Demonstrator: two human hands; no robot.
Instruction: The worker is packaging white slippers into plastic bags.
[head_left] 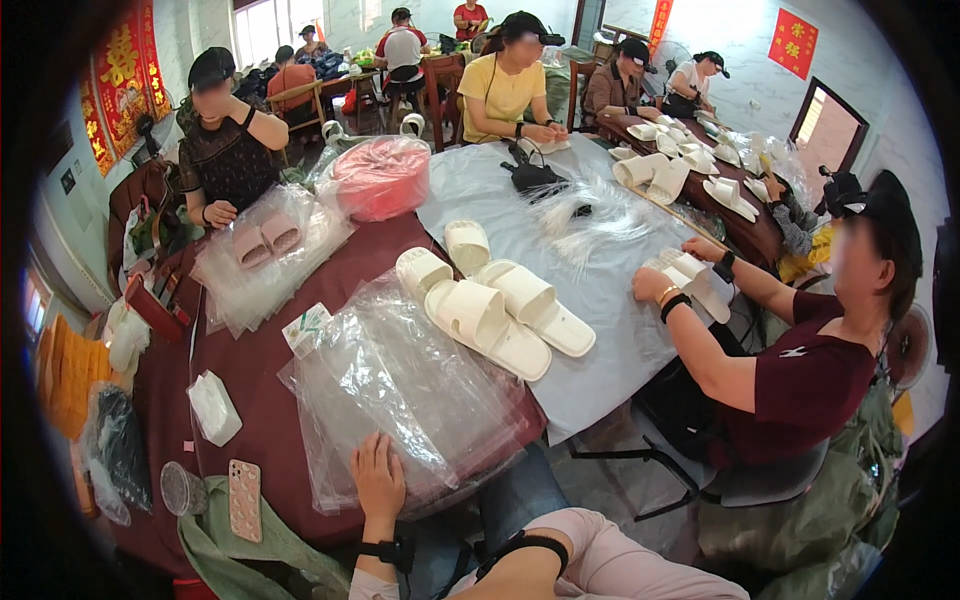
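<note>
One hand shows plainly — the left hand (377, 482), fingers spread flat on the near edge of a heap of clear plastic bags (400, 385) lying on the dark red table (265, 400). The right hand is hidden below the frame; only its forearm with a black strap shows, so its state cannot be told. Just beyond the bags lie cream-white foam slippers (495, 310), while a phone in a patterned pink case (244, 499) rests to the left.

head cam | looks down, forward | table (270, 400) near | workers beyond
</note>
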